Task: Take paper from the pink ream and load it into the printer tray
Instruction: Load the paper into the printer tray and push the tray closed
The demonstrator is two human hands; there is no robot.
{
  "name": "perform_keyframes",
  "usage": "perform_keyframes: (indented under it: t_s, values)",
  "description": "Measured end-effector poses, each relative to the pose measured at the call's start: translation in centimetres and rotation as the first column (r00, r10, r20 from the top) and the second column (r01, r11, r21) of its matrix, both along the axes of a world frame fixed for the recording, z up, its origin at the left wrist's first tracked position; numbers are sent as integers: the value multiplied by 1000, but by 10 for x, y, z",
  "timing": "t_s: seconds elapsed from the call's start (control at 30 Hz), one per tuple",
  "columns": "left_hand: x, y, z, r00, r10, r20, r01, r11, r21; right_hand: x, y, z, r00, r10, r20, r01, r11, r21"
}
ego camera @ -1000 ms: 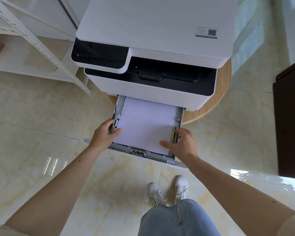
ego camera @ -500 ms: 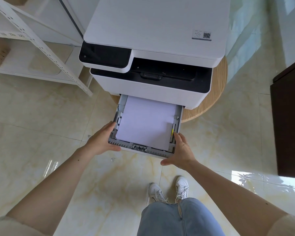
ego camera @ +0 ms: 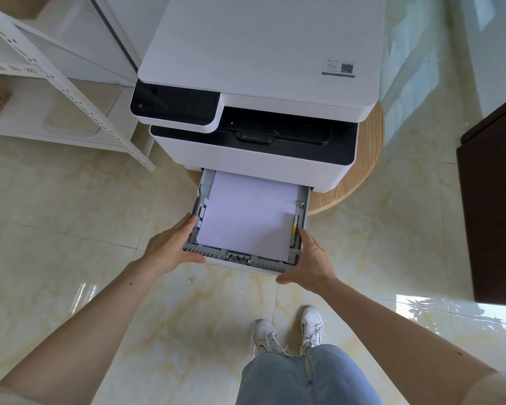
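Observation:
A white printer (ego camera: pixel 260 54) with a black front panel stands on a round wooden stool. Its grey paper tray (ego camera: pixel 240 256) sticks out at the bottom front, pulled partly open. A stack of white paper (ego camera: pixel 246 217) lies flat inside the tray. My left hand (ego camera: pixel 170 247) grips the tray's front left corner, thumb under the front edge. My right hand (ego camera: pixel 310 261) holds the front right corner, fingers along the side wall. The pink ream is not in view.
The round wooden stool (ego camera: pixel 360 176) carries the printer. A white metal shelf rack (ego camera: pixel 79 92) stands at the left. A dark cabinet (ego camera: pixel 491 214) is at the right. My white shoes (ego camera: pixel 289 334) stand on the glossy tile floor below the tray.
Both hands left the paper and side guides and moved to the tray's front corners. The tray has slid a little way into the printer.

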State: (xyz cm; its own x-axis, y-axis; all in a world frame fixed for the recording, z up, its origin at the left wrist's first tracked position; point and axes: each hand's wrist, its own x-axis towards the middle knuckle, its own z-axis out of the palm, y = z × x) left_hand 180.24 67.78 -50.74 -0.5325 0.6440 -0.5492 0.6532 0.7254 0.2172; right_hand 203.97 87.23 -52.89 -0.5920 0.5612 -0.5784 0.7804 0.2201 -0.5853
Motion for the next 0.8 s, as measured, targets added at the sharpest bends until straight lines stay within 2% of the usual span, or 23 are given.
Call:
perform_keyframes:
  t_s: [0.27,0.53,0.67,0.73,0.8]
  values:
    - [-12,25,6,998,-19,-53,22,998,58,-18,19,6,1000,-25,4,25,998,53]
    - [-23,53,0,989,51,-136,-35,993,116,-31,40,0,986,-158,-49,163,978,132]
    - [-28,59,-5,983,86,-160,-55,981,188,-32,45,-4,981,-169,-94,185,959,216]
    - [-34,61,-10,964,81,-254,-14,967,256,-35,46,-5,971,-198,-133,228,935,272]
    - [-38,63,-16,914,143,-379,-22,952,307,-38,47,-6,955,-245,-166,288,898,332]
